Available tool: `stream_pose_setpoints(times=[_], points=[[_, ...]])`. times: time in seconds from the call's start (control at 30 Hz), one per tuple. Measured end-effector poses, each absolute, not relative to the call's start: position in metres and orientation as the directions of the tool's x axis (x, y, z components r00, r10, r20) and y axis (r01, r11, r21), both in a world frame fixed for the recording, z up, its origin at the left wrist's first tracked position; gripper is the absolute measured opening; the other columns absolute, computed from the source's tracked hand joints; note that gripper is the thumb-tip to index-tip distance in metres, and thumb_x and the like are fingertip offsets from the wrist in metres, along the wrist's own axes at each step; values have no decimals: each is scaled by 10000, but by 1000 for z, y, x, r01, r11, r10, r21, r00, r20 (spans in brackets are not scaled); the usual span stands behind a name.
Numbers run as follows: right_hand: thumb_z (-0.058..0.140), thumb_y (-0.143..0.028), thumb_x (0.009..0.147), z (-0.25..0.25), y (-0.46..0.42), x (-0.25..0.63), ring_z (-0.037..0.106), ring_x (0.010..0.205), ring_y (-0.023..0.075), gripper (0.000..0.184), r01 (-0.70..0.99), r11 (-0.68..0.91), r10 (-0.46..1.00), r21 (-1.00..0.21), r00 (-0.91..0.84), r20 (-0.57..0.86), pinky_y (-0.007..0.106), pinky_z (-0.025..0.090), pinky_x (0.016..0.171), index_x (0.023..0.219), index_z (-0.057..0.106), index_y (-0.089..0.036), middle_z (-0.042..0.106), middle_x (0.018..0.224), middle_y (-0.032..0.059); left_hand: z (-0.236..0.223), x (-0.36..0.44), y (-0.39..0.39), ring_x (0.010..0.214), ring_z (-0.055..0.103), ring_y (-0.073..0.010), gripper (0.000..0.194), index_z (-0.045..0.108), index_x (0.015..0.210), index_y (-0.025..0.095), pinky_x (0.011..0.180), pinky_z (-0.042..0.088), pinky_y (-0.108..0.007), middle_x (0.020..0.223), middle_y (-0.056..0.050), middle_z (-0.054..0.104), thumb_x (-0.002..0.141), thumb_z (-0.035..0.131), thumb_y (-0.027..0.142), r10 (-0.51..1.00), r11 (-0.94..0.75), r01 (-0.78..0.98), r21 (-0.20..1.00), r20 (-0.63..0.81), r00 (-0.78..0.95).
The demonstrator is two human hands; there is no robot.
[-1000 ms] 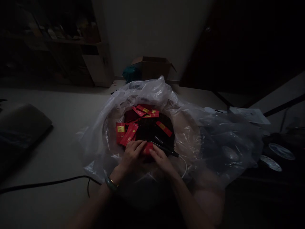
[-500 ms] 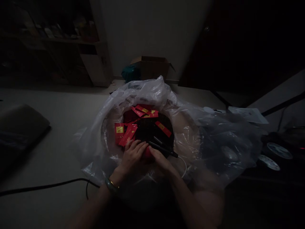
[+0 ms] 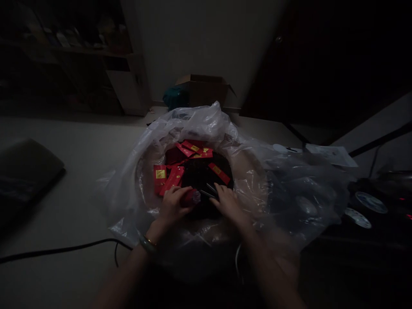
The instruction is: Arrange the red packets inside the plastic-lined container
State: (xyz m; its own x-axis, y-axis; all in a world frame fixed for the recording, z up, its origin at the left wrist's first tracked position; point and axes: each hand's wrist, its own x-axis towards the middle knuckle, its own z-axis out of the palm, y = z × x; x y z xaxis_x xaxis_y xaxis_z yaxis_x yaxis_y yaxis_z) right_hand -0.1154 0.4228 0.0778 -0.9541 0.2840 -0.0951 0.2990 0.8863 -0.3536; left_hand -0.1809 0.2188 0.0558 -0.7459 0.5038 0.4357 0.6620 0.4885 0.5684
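The room is dim. A large clear plastic bag (image 3: 135, 184) lies open before me, holding a dark loose heap (image 3: 201, 174) with several red packets (image 3: 169, 178) bearing yellow labels. My left hand (image 3: 172, 204), with a bracelet at the wrist, is closed round a red packet (image 3: 190, 197) at the near edge of the heap. My right hand (image 3: 227, 201) rests on the dark heap beside it, fingers curled over a thin dark tool (image 3: 209, 191); whether it grips the tool I cannot make out.
A cardboard box (image 3: 204, 88) and a teal bundle (image 3: 175, 98) stand behind the bag by the wall. A black cable (image 3: 64, 249) runs across the floor at left. A dark cushion (image 3: 25, 171) lies far left. Papers and round discs (image 3: 367, 201) sit at right.
My hands have separated. The left has drawn the red packet back to the left, while the right has shifted right and forward onto the dark heap and tool.
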Motion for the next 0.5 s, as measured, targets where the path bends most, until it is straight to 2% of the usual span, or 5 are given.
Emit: stream_pose_setpoints(times=[0.03, 0.1, 0.3, 0.4, 0.5], points=[[578, -282, 841, 75, 422, -117, 546, 1114, 297, 552, 303, 924, 270, -234, -949, -164, 419, 426, 898, 1360, 413, -192, 554, 1240, 166, 56, -181, 219, 921, 593, -220, 505, 608, 1147, 232, 814, 468, -357, 1005, -59, 660, 662, 751, 236, 501, 482, 661, 575, 438, -747], [568, -236, 849, 75, 421, -120, 582, 1057, 278, 591, 287, 949, 249, -128, -935, -252, 367, 454, 825, 1398, 353, -195, 556, 1211, 166, 56, -183, 219, 909, 594, -215, 494, 614, 1135, 235, 805, 473, -351, 981, -51, 661, 660, 752, 229, 488, 477, 656, 584, 445, -751], [588, -333, 853, 101, 448, -114, 589, 1049, 271, 563, 231, 962, 187, -142, -944, -270, 314, 446, 816, 1360, 411, -164, 590, 1171, 150, 59, -192, 218, 908, 592, -216, 483, 629, 1108, 242, 815, 480, -347, 965, -42, 667, 645, 768, 233, 463, 491, 656, 572, 466, -754], [611, -306, 836, 101, 453, -111, 595, 1027, 269, 515, 187, 975, 133, -122, -926, -353, 318, 438, 824, 1307, 471, -151, 611, 1141, 153, 58, -195, 219, 918, 590, -221, 489, 627, 1113, 240, 818, 477, -347, 966, -43, 673, 646, 771, 250, 464, 503, 649, 570, 455, -760], [600, -294, 844, 89, 439, -116, 570, 1076, 260, 543, 191, 966, 120, -172, -927, -355, 320, 428, 870, 1340, 434, -145, 586, 1198, 158, 57, -194, 219, 912, 591, -219, 504, 626, 1119, 235, 813, 479, -343, 970, -46, 670, 639, 776, 260, 456, 515, 632, 579, 439, -774]])
